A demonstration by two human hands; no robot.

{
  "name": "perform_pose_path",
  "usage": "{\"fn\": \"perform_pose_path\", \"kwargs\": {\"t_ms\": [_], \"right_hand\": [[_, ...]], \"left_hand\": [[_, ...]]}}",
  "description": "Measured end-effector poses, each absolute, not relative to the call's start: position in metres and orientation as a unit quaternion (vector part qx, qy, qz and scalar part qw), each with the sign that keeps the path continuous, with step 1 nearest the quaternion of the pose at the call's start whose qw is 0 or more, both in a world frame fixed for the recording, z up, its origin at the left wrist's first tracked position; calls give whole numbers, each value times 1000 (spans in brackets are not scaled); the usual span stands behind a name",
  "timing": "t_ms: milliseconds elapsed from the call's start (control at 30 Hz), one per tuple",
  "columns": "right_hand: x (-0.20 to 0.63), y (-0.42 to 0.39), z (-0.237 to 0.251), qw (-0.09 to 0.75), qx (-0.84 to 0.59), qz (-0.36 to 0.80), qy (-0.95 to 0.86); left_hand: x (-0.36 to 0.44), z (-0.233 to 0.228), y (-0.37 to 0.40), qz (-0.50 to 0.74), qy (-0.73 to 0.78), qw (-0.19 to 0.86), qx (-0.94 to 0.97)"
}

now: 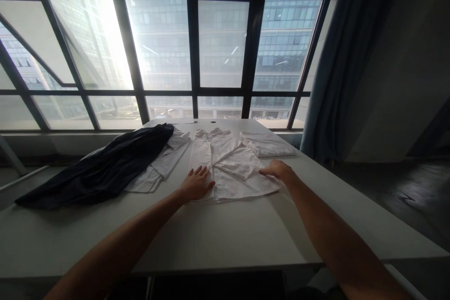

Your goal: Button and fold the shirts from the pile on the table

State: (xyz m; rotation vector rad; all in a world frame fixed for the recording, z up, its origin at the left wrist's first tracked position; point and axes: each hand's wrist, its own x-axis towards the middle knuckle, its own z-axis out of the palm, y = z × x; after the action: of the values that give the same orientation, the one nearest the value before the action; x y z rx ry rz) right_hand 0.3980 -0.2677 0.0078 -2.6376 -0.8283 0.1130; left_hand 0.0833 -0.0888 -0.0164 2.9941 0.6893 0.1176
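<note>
A white shirt [225, 159] lies flat on the white table [218, 234], partly folded, one sleeve laid across its front. My left hand [195, 183] rests palm down on the shirt's lower left part, fingers spread. My right hand [277, 169] lies on the shirt's right edge near the hem, fingers curled lightly onto the cloth; whether it pinches the fabric is unclear.
A dark navy garment [105, 168] sprawls over the table's left side, partly covering another white garment [165, 161]. A folded white piece [269, 145] sits at the back right. Large windows [211, 47] stand behind the table, a dark curtain [348, 61] to the right.
</note>
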Motion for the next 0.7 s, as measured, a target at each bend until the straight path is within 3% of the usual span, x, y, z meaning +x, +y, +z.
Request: {"fn": "perform_pose_path", "kwargs": {"t_ms": [100,200,300,400,567,700], "right_hand": [[397,-263,12,202,-927,133,-286],[392,-261,17,314,-881,176,-307],[381,-258,25,414,-838,156,-318],[356,-247,36,463,-802,105,-363],[288,-223,36,475,-735,82,-477],[243,-211,17,390,-723,66,-567]], "left_hand": [[85,-18,-91,50,224,32,973],[86,-19,-89,50,215,42,975],[85,-21,-88,56,209,48,975],[83,-18,-89,74,199,38,976],[78,-2,-92,98,160,44,981],[77,6,-89,135,174,89,971]]}}
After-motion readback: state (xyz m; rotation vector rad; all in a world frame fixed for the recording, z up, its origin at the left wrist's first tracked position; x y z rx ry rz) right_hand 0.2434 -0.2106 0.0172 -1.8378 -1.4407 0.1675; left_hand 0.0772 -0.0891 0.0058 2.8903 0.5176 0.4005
